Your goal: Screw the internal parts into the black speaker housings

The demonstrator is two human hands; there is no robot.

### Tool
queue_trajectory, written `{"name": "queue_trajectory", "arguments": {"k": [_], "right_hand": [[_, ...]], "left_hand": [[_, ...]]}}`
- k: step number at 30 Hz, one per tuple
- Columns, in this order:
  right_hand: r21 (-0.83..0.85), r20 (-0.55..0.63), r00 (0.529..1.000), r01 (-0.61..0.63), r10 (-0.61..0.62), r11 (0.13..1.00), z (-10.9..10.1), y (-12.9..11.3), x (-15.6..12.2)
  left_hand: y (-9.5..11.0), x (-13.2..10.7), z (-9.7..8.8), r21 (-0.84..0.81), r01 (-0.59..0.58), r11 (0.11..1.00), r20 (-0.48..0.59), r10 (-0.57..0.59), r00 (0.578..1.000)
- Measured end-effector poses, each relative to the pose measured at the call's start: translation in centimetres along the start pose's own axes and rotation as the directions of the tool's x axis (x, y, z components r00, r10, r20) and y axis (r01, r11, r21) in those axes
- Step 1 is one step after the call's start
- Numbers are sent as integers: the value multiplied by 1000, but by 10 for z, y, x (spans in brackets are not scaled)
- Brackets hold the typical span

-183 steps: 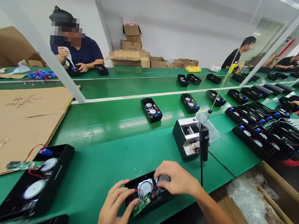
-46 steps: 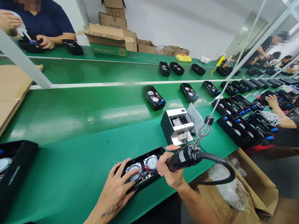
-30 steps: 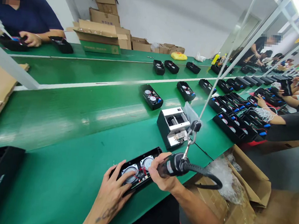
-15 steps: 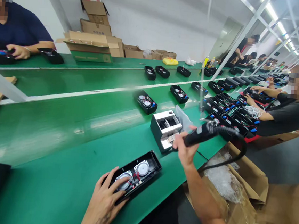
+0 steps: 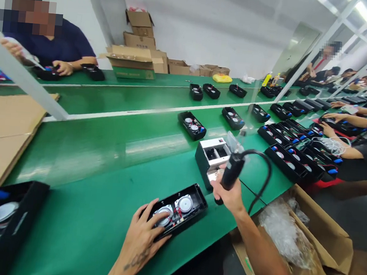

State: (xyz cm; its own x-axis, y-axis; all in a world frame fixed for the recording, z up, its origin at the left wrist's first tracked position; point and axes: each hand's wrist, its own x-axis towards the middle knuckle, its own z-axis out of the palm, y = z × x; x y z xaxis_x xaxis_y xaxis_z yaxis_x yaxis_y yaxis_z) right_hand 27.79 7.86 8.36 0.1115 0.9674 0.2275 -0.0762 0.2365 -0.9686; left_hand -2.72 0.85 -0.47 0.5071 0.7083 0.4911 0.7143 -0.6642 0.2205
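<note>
A black speaker housing (image 5: 192,215) lies open side up on the green bench, with two round speaker drivers and red wires inside. My left hand (image 5: 148,228) grips its near left end, fingers reaching over the rim onto the nearer driver. My right hand (image 5: 228,195) is wrapped around a black electric screwdriver (image 5: 233,169), held nearly upright with its cable looping off to the right. Just behind that hand stands a black-and-white screw feeder (image 5: 212,157). The screwdriver's tip cannot be made out clearly against the feeder's front and the bench.
Another open speaker housing (image 5: 11,225) sits at the left front. More housings (image 5: 192,125) dot the belt, and several are grouped at the right (image 5: 287,161). A cardboard box with plastic wrap (image 5: 287,232) stands below the bench's right edge. Co-workers sit across and to the right.
The view has swung left. The screwdriver in my right hand has turned from a slanted position to nearly upright in front of the feeder. My left hand stays on the speaker housing.
</note>
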Motion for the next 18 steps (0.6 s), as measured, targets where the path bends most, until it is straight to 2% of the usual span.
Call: {"name": "queue_trajectory", "arguments": {"k": [2, 4, 7, 9, 12, 18], "right_hand": [[195, 49, 998, 30, -41, 980, 24, -6, -26], [323, 78, 990, 90, -121, 942, 50, -9, -46], [363, 129, 969, 150, -209, 920, 86, -7, -63], [340, 176, 956, 165, -235, 926, 102, -4, -66], [317, 236, 939, 170, -251, 933, 113, 2, -65], [231, 289, 935, 142, -208, 963, 116, 14, -67]], "left_hand": [[8, 5, 0, -2, 36, 999, 30, -36, 999], [13, 8, 1, -17, 70, 997, 41, -70, 997], [16, 9, 4, -44, 102, 994, 43, -100, 994], [17, 7, 5, -58, 109, 992, 31, -107, 994], [17, 5, 7, -70, 113, 991, 4, -113, 994], [16, 3, 12, -32, 117, 993, 17, -117, 993]]}}
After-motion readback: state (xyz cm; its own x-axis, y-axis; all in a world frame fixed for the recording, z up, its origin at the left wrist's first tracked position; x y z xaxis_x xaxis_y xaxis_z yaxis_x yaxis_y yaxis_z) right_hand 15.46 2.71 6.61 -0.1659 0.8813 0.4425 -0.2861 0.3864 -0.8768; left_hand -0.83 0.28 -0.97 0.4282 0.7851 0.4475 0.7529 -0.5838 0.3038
